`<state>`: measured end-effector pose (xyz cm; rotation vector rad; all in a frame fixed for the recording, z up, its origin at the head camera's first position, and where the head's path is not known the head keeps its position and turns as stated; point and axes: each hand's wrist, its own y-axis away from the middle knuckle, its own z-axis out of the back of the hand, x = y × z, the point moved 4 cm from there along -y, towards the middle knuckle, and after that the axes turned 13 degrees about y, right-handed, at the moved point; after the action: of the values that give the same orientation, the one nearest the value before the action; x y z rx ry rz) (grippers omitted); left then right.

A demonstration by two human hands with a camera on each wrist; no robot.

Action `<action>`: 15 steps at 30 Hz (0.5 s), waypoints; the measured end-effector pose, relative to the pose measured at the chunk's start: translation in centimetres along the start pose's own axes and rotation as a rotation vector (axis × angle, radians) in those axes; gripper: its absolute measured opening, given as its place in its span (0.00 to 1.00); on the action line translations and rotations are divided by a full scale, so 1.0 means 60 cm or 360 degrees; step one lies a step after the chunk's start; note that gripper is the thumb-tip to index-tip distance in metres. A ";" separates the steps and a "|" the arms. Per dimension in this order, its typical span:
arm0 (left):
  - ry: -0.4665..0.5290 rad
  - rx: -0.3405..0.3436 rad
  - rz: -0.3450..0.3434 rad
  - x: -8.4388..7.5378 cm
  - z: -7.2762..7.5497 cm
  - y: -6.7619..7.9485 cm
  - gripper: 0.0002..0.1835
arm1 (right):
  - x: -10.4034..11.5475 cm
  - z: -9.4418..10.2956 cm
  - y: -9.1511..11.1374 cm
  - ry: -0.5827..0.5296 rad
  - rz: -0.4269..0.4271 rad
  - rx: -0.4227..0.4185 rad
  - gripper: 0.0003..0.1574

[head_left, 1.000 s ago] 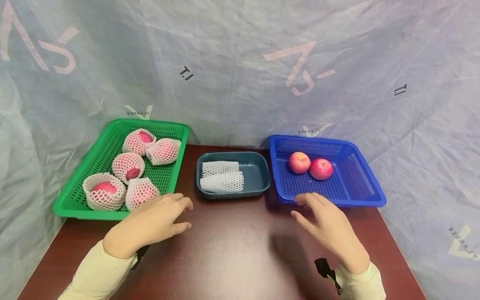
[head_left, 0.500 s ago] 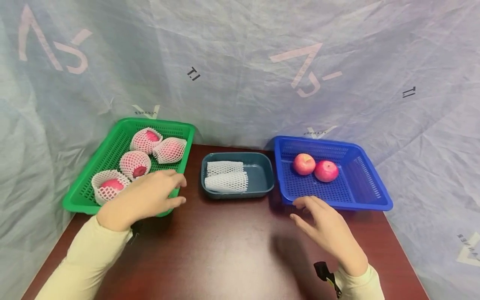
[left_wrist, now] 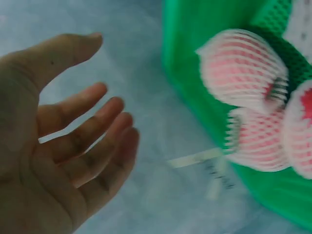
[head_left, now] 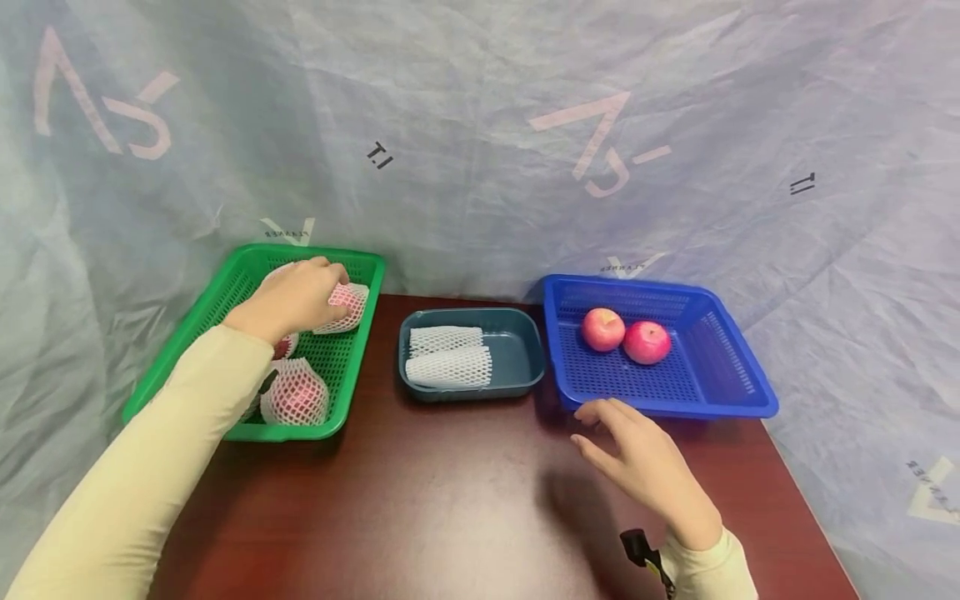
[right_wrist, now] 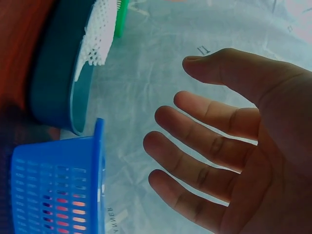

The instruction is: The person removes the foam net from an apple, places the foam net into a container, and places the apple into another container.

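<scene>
In the head view my left hand (head_left: 296, 296) reaches over the green basket (head_left: 341, 392), its fingertips right by an apple in a white foam net (head_left: 351, 307) at the back right. Its fingers look relaxed and spread in the left wrist view, with nothing between them. Another netted apple (head_left: 297, 397) lies at the basket's front; my hand and sleeve cover most of the others. Two netted apples, one a pink bundle (left_wrist: 241, 66), show beyond my fingers. My right hand (head_left: 651, 471) hovers before the blue basket (head_left: 675, 408), fingers loosely bent and holding nothing.
Between the baskets stands a dark teal tray (head_left: 517, 358) with white foam net sleeves (head_left: 450, 367) in its left part. Two bare apples (head_left: 602, 329) sit in the blue basket. A grey cloth (head_left: 465, 208) hangs behind the brown table (head_left: 450, 500).
My left hand has moved up and away from me, from the green basket's front right corner to over the apples at its back. The right hand has stayed nearly still.
</scene>
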<state>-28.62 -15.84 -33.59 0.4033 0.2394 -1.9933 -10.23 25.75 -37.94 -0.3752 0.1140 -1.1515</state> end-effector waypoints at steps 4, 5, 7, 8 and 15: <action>0.0025 0.0080 0.0057 0.034 -0.010 -0.040 0.29 | -0.001 -0.004 0.008 0.0007 -0.0016 -0.0003 0.16; 0.0024 0.0106 0.0076 0.042 -0.014 -0.048 0.30 | -0.001 -0.006 0.010 0.0005 -0.0023 0.0000 0.16; 0.0015 0.0163 0.0114 0.058 -0.022 -0.060 0.33 | -0.003 -0.010 0.015 0.0013 -0.0046 0.0007 0.16; 0.0018 0.0192 0.0137 0.066 -0.027 -0.065 0.35 | -0.004 -0.011 0.017 0.0016 -0.0058 0.0013 0.16; 0.0068 0.0317 0.0232 0.102 -0.057 -0.088 0.40 | -0.006 -0.025 0.035 0.0024 -0.0109 0.0035 0.16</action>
<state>-35.19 -17.43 -39.13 0.5749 0.0364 -1.8719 -8.98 26.44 -40.10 -0.3531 0.1026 -1.2225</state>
